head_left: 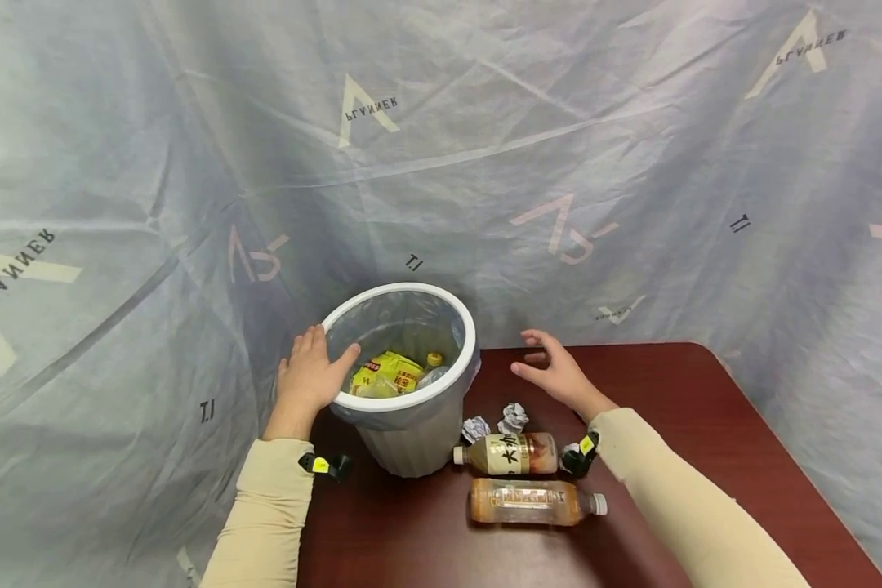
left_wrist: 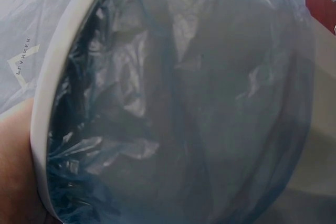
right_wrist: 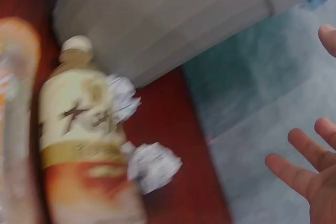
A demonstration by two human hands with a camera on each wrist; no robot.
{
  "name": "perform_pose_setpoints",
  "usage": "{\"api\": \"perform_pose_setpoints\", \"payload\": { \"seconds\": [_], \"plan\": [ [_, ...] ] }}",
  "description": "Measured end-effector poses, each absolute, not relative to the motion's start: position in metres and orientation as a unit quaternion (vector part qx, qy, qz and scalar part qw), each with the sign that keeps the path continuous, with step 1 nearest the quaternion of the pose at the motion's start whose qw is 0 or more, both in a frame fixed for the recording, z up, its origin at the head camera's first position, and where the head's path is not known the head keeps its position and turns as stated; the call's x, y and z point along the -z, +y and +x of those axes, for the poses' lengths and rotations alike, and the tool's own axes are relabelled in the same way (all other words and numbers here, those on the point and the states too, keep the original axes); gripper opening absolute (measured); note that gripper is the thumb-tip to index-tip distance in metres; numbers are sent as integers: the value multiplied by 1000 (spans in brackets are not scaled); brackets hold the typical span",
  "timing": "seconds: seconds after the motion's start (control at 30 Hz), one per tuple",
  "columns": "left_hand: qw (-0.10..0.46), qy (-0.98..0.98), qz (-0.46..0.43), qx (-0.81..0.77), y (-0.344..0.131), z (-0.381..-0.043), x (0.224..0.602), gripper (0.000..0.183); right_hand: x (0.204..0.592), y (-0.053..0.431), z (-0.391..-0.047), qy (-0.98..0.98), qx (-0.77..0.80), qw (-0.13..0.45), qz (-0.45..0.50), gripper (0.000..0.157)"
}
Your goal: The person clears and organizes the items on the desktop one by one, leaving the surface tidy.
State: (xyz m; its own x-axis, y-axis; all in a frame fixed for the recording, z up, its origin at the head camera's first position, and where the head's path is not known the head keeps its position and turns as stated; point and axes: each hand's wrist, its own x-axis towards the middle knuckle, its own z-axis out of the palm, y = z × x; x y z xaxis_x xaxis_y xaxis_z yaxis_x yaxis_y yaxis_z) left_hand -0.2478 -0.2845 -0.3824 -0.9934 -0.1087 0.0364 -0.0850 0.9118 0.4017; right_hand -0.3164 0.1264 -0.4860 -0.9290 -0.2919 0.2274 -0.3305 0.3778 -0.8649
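A grey trash bin (head_left: 412, 441) with a white rim (head_left: 473, 335) and a bluish plastic liner (left_wrist: 173, 103) stands on the table. Inside it lie a yellow snack wrapper (head_left: 386, 372) and a bottle with a yellow cap (head_left: 434, 359). My left hand (head_left: 310, 376) is at the rim's left side, fingers extended along the outside and thumb spread over the edge. To the right of the bin my right hand (head_left: 559, 374) hovers above the table, holding nothing; its fingers (right_wrist: 294, 174) are spread and loosely bent.
Two drink bottles lie on the dark red table (head_left: 404, 547): one with a cream label (head_left: 510, 454), one clear with orange ends (head_left: 532, 502). Crumpled paper balls (head_left: 513, 418) sit beside the bin. A grey printed sheet (head_left: 441, 163) hangs behind the table.
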Motion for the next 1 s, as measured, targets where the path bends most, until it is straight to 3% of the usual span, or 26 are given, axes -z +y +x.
{"api": "perform_pose_setpoints", "payload": {
  "seconds": [0.47,0.67,1.0],
  "plan": [
    [31,-977,56,203,-285,-245,380,98,586,155,-283,-830,-515,-58,206,67],
    [33,-977,57,204,-286,-246,381,98,602,162,-281,-811,-514,-106,257,72],
    [35,-976,55,208,-285,-249,383,98,611,164,-280,-857,-409,-123,288,70]
  ]
}}
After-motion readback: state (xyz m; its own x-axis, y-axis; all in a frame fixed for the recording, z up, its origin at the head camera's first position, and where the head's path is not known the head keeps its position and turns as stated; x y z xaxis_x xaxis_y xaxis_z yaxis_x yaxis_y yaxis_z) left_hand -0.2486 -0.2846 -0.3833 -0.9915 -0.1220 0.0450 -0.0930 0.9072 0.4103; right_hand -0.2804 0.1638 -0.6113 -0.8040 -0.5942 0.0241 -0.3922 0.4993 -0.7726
